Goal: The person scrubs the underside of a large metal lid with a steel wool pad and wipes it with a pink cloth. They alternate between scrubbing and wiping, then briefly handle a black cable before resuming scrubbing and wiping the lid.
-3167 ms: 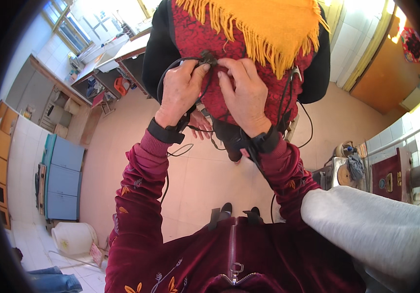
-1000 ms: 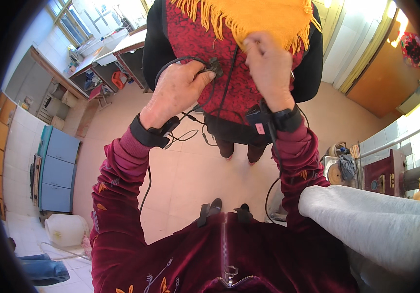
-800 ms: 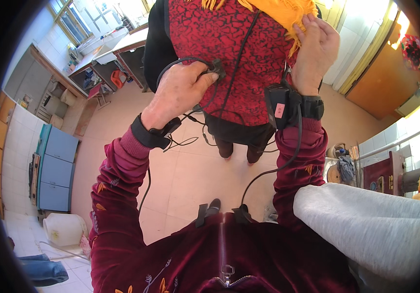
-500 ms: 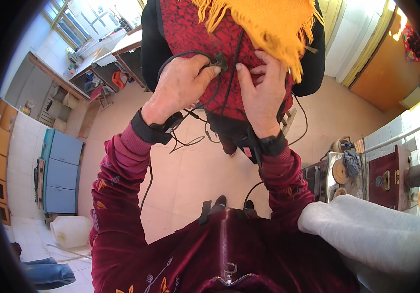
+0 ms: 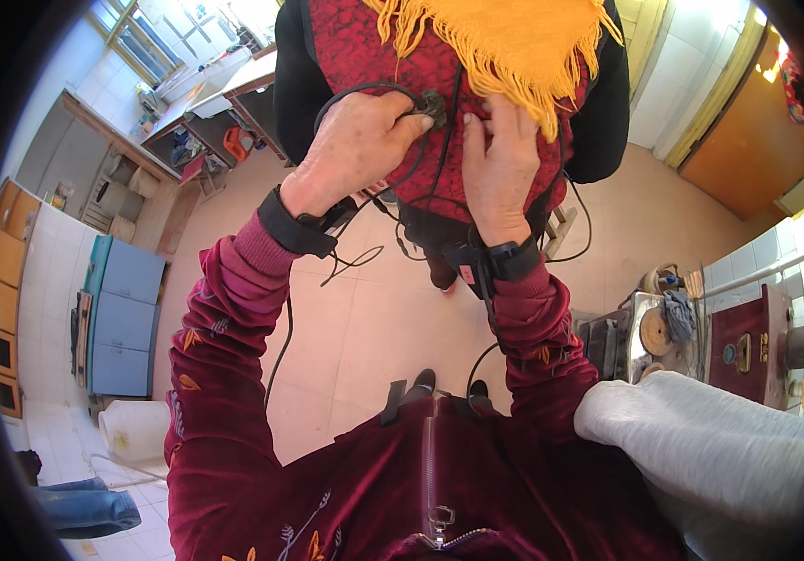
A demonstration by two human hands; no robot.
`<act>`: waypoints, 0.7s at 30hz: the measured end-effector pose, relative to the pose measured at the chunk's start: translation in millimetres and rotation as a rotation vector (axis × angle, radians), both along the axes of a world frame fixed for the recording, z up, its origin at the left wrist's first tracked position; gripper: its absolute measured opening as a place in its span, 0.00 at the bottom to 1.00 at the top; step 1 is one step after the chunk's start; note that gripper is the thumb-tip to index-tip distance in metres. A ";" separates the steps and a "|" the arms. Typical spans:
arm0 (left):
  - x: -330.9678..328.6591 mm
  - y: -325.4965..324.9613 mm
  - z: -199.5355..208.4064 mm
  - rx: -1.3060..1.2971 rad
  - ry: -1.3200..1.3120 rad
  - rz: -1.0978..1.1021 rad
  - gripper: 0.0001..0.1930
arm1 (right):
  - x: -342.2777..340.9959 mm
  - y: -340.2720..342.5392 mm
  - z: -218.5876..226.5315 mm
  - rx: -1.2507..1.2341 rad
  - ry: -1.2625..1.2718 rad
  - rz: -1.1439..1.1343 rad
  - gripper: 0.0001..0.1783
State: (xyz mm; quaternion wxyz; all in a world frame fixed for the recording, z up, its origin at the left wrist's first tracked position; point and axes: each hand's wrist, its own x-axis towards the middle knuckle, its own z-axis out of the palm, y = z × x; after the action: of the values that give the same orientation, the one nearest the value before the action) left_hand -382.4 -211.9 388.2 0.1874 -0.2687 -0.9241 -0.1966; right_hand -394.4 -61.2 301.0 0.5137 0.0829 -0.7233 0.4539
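Note:
A person in a red-and-black patterned garment (image 5: 351,51) stands in front of me, a yellow fringed shawl (image 5: 505,37) over it. My left hand (image 5: 360,145) is closed, pinching a small dark clip-like piece (image 5: 433,107) against the garment. A black cable (image 5: 365,89) loops over that hand. My right hand (image 5: 500,173) lies against the garment just below the shawl's fringe, thumb apart from the fingers; the fringe partly covers its fingertips. Between my hands another black cord (image 5: 449,131) runs down the garment. Dark bands (image 5: 299,224) circle both my wrists.
Loose cable (image 5: 355,262) hangs below my left wrist. A stove (image 5: 650,327) stands at the right, near a dark red box (image 5: 748,346) and a pale grey cloth-covered form (image 5: 701,435). Blue cabinets (image 5: 126,318) and a white plastic jug (image 5: 136,430) are at the left.
My right hand's fingers have drawn up closer to the fringe and its thumb has shifted slightly right. The left hand keeps its pinch, slightly higher and to the right.

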 end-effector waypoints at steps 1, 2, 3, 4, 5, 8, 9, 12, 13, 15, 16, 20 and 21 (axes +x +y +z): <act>-0.5 1.2 -1.2 -0.011 0.001 0.010 0.16 | -1.0 1.6 1.1 -0.024 -0.020 -0.020 0.09; -1.1 1.6 -1.5 -0.003 0.020 0.005 0.16 | -2.4 3.6 2.6 -0.049 -0.039 -0.041 0.08; -1.2 1.7 -1.8 -0.008 0.036 0.005 0.16 | -4.5 5.2 3.9 0.007 -0.030 -0.058 0.08; -1.4 1.5 -2.0 -0.019 0.048 0.025 0.16 | -6.5 6.5 5.2 0.063 -0.022 -0.074 0.08; -1.2 1.4 -2.4 -0.012 0.066 -0.004 0.16 | -8.3 7.5 6.4 0.126 0.006 -0.085 0.08; -2.1 1.1 -3.5 -0.044 0.136 -0.011 0.14 | -9.9 6.5 8.4 0.115 0.073 0.046 0.06; -2.3 1.0 -3.7 -0.082 0.167 0.000 0.13 | -9.0 5.9 8.9 0.053 0.047 0.154 0.06; -2.8 0.9 -4.4 -0.100 0.200 0.008 0.14 | -4.3 3.7 10.6 -0.211 -0.048 0.440 0.07; -3.1 0.6 -4.2 -0.088 0.204 0.005 0.15 | -2.6 3.5 11.2 -0.311 -0.108 0.530 0.07; -2.9 -0.2 -3.7 -0.138 0.205 0.003 0.13 | -0.2 4.8 12.9 -0.404 -0.224 0.627 0.07; -2.6 -0.6 -3.5 -0.166 0.209 0.008 0.12 | 0.5 6.2 13.8 -0.397 -0.281 0.634 0.06; -0.6 -1.2 -5.6 -0.141 0.205 0.007 0.13 | -0.4 9.9 16.9 -0.260 -0.246 0.558 0.05; -0.7 -1.2 -6.2 -0.138 0.205 0.017 0.14 | -0.8 10.2 17.4 -0.253 -0.254 0.562 0.05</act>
State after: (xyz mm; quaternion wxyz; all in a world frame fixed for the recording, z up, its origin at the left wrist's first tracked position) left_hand -383.1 -213.1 382.0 0.2636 -0.2917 -0.9138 -0.1023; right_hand -395.2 -51.0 318.4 0.2806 0.1573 -0.6683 0.6707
